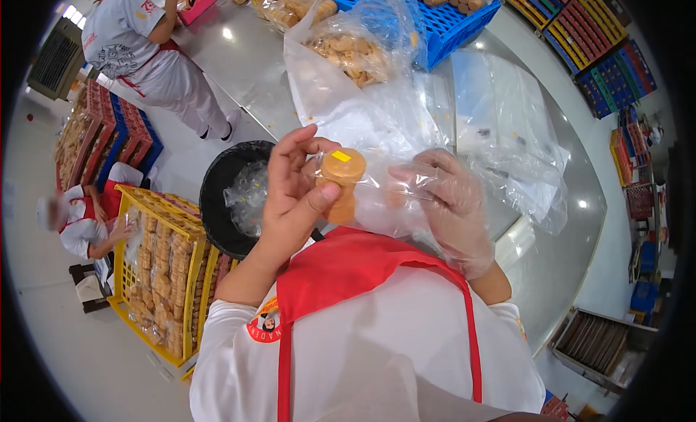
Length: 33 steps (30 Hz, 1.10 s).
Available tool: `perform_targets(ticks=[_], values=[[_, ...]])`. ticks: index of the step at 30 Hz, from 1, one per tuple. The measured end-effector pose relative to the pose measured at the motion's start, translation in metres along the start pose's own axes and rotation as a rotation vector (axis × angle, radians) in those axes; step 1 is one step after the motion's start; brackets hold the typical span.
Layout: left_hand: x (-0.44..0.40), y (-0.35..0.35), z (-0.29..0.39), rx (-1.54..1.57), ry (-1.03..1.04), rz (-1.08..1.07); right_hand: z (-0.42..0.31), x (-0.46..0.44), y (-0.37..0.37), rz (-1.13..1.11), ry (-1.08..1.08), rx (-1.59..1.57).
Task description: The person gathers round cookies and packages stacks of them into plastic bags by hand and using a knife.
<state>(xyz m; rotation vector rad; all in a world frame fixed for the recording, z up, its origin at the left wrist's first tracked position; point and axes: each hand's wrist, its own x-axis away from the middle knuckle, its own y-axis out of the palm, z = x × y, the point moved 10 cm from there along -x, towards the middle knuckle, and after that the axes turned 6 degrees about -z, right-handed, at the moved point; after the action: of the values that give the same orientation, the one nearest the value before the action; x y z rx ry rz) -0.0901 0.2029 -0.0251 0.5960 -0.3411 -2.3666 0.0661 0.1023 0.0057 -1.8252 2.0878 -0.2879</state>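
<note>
My left hand, bare, is closed around a clear plastic bag of round cookies held in front of my apron. The cookies form a short stack, and a yellow sticker lies on the top one. In a clear plastic glove, my right hand pinches the loose end of the same bag, which stretches between both hands. Beyond them on the metal table lies a large open plastic bag full of loose cookies. Flat clear bags are piled to its right.
A blue crate of cookies stands at the table's far side. Left of me are a black bin with crumpled plastic and a yellow crate of packed cookies. Two co-workers are at the left.
</note>
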Motion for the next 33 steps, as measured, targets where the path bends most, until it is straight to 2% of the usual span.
perform_targets(ticks=[3,6,10,13,19,25,31,33], values=[[0.007,-0.009,0.007,0.011,0.039,0.045,-0.030,0.001,0.008,-0.007,-0.131,0.316],[0.010,-0.008,0.012,0.016,0.143,-0.044,-0.048,0.002,0.014,0.054,-0.343,0.500],[0.013,0.003,0.018,0.035,0.206,-0.112,-0.071,0.011,0.015,0.153,-0.527,0.665],[0.017,0.006,0.013,0.069,0.177,-0.117,-0.071,0.014,0.020,0.190,-0.631,0.601],[0.021,0.000,0.008,0.130,0.177,-0.055,-0.066,0.016,0.026,0.229,-0.642,0.591],[0.020,-0.003,-0.007,0.229,0.132,-0.009,-0.053,0.010,0.025,0.193,-0.557,0.418],[0.023,-0.004,-0.015,0.224,0.114,0.042,-0.045,0.015,0.026,0.218,-0.552,0.494],[0.023,-0.005,-0.016,0.232,0.130,0.069,-0.037,0.013,0.020,0.231,-0.493,0.415]])
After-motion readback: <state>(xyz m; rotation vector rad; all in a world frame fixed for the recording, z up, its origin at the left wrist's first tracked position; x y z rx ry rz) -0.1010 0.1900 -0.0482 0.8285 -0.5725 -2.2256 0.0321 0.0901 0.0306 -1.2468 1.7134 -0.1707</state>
